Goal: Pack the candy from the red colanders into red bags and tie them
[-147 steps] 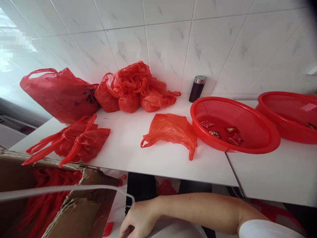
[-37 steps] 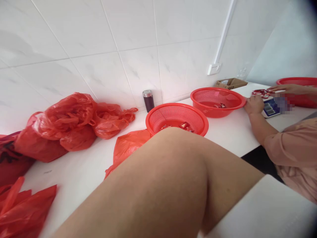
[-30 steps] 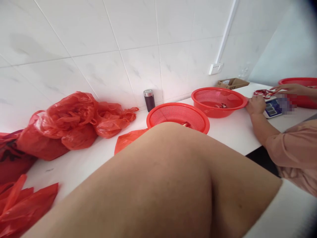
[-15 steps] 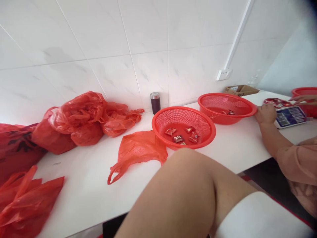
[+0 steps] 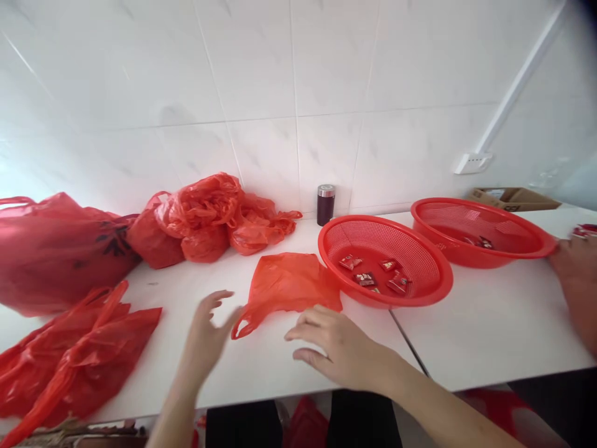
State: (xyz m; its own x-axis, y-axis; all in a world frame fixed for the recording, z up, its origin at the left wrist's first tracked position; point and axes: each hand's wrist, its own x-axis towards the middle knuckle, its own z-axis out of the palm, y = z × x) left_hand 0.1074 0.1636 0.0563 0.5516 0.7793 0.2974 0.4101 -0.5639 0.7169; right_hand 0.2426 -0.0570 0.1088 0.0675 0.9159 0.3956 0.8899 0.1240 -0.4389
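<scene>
A flat red plastic bag (image 5: 293, 283) lies on the white table, its looped handle toward me. My left hand (image 5: 209, 330) hovers left of that handle, fingers apart and slightly curled, with nothing in it. To the right, my right hand (image 5: 326, 342) is held over the table just in front of the bag, thumb and fingers parted, also holding nothing. A red mesh basket (image 5: 438, 283) stands partly against the bag's right side. Several small wrapped snack packets (image 5: 365, 279) lie on its bottom.
A second red basket (image 5: 489, 255) stands to the right, near a co-worker's hand (image 5: 576, 261). Stuffed red bags (image 5: 200, 218) line the wall at left, with a larger red bag (image 5: 56, 255) and loose bags (image 5: 93, 354) nearer. Behind are a dark tumbler (image 5: 325, 206) and a cardboard box (image 5: 513, 199).
The view has swung left, so things sit further right. My arm, which crossed close in front of the camera, has drawn back; both my hands now show over the table.
</scene>
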